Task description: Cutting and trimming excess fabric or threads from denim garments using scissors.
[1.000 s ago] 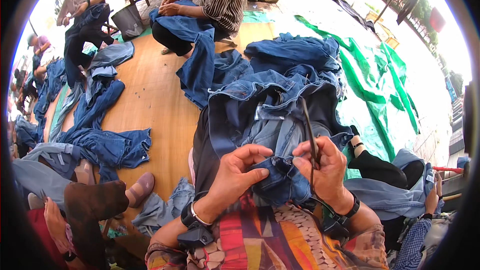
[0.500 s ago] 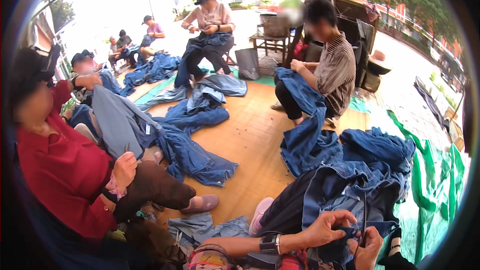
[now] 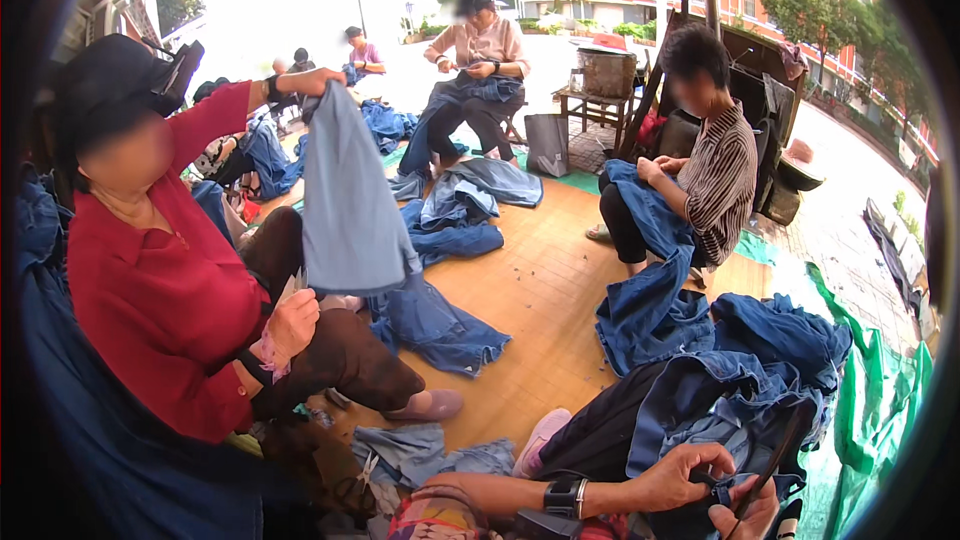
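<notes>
Over my lap lies a heap of blue denim garments (image 3: 700, 400). Just in front of me, my left hand (image 3: 672, 480) pinches a dark blue edge of denim (image 3: 722, 488) between thumb and fingers. Close beside it on the right, my right hand (image 3: 752, 515) is closed around a long, narrow dark tool (image 3: 785, 448). The tool slants up and to the right over the denim; its exact kind is not clear. Part of my right hand is cut off by the lower edge.
On the left sits a person in a red shirt (image 3: 160, 290), holding up a light blue denim piece (image 3: 350, 200). Scissors (image 3: 360, 475) lie by denim scraps (image 3: 410, 448). Across the orange mat (image 3: 540, 290), a person in a striped shirt (image 3: 725, 170) and others handle denim.
The view has swung left. The person in red has raised the light blue denim piece. In my right hand the dark tool has tipped from upright to slanting right.
</notes>
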The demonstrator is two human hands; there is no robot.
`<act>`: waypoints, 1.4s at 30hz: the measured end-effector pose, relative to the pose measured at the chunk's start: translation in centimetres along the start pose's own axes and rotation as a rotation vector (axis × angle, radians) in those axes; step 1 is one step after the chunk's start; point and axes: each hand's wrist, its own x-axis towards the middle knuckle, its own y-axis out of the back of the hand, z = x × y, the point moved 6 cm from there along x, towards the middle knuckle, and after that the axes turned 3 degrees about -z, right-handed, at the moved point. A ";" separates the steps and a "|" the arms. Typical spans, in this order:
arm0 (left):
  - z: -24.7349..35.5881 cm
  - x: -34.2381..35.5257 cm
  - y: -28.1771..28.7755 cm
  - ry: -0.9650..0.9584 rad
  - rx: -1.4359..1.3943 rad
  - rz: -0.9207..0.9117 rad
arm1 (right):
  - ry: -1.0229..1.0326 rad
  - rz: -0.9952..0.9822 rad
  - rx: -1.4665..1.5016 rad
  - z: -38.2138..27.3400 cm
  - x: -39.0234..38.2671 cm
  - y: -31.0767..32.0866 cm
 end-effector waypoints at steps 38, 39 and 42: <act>-1.2 0.8 0.4 0.093 -0.260 -0.009 | -0.386 -0.085 0.520 9.1 3.2 2.9; -1.4 0.9 0.2 0.099 -0.268 -0.023 | -0.349 -0.050 0.502 9.0 3.1 3.0; -2.8 0.5 0.4 0.226 -0.360 0.031 | -0.254 0.070 0.331 9.0 2.5 3.4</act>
